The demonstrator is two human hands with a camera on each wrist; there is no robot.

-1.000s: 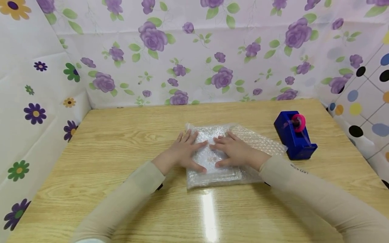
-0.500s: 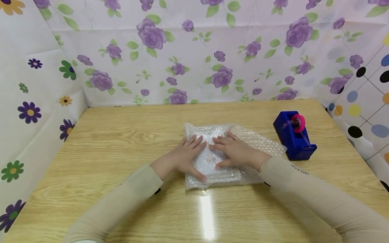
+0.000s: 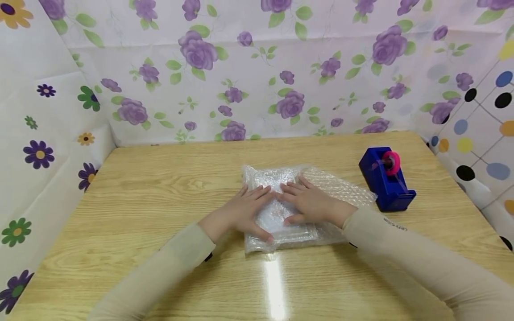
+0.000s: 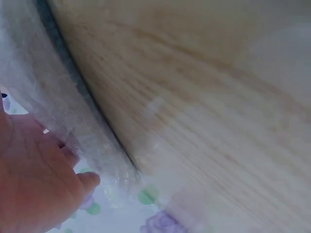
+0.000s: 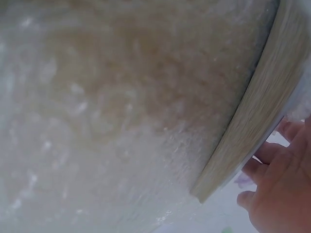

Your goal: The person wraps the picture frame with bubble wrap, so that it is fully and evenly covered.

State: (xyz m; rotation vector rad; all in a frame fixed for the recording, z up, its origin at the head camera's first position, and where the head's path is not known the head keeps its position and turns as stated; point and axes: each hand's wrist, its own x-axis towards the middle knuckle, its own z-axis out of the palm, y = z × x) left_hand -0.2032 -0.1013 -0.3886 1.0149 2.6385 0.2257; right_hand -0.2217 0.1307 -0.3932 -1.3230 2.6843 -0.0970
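Observation:
A flat rectangular item wrapped in clear bubble wrap [image 3: 277,221] lies on the table, with a loose flap of wrap [image 3: 337,187] spreading to the right. My left hand [image 3: 246,211] rests on the left part of the package, fingers and thumb spread. On its right part rests my right hand [image 3: 311,203], its fingers straight and their tips near those of the left. The left wrist view catches the thumb beside the package's wrapped side [image 4: 73,97]. A straight wood-coloured strip [image 5: 248,116] shows beside the wrap in the right wrist view.
A blue tape dispenser [image 3: 387,180] with a pink-cored roll [image 3: 392,162] stands right of the loose flap. The wood-grain table [image 3: 160,178] meets flower-patterned sheets [image 3: 265,98] at the back and left, and a dotted sheet [image 3: 478,151] at the right.
My left hand has slid slightly toward me and its fingers have turned toward the right hand. The right hand keeps its place on the wrap; the head view has shifted a little.

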